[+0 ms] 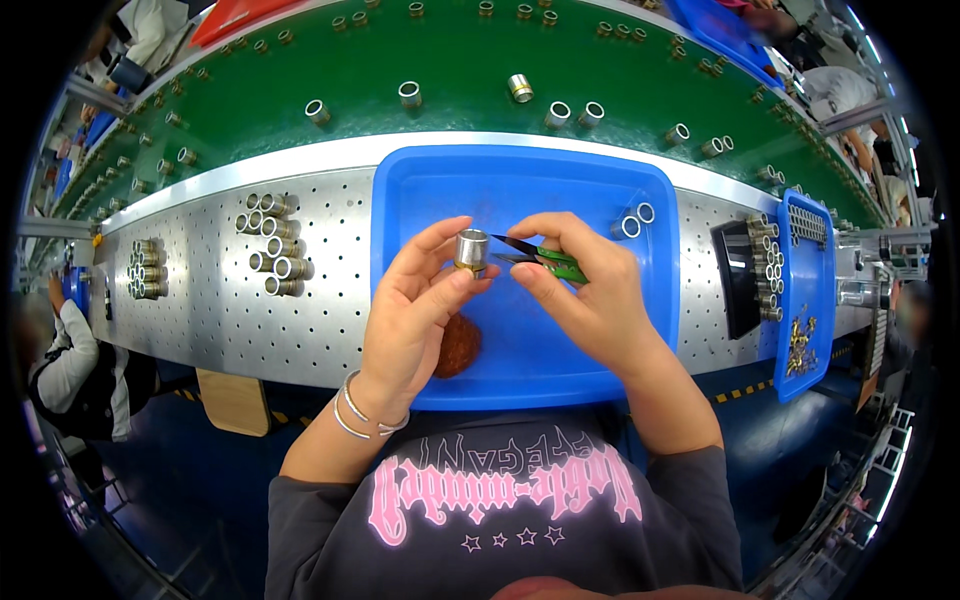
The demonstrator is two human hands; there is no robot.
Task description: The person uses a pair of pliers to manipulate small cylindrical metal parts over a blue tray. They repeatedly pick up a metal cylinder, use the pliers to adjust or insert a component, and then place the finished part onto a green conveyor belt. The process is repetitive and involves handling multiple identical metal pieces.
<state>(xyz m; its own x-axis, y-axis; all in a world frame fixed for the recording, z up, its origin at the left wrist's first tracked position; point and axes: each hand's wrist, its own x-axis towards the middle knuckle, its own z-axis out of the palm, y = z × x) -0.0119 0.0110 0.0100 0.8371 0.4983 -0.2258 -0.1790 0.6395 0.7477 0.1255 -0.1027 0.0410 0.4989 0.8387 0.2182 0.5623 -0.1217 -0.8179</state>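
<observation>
My left hand (pixel 418 300) is closed round a silver metal sleeve (pixel 472 250) with a brass-coloured lower band, held upright above the blue tray (pixel 525 395). In my right hand (pixel 590 275) is a pair of green-handled thread snips (pixel 555 262). Their dark blades point left, with the tips close beside the sleeve's upper rim; whether they touch it I cannot tell. A reddish-brown round pad (pixel 458 347) lies in the tray, partly hidden by my left hand. Two more metal sleeves (pixel 627 228) rest at the tray's right side.
Behind the tray runs a green conveyor belt (pixel 455 120) carrying many scattered sleeves. On the perforated metal table (pixel 330 320), a cluster of sleeves (pixel 275 245) stands left. At right are a black tray (pixel 737 280) and a blue tray (pixel 797 375) with small brass parts. Other people work nearby.
</observation>
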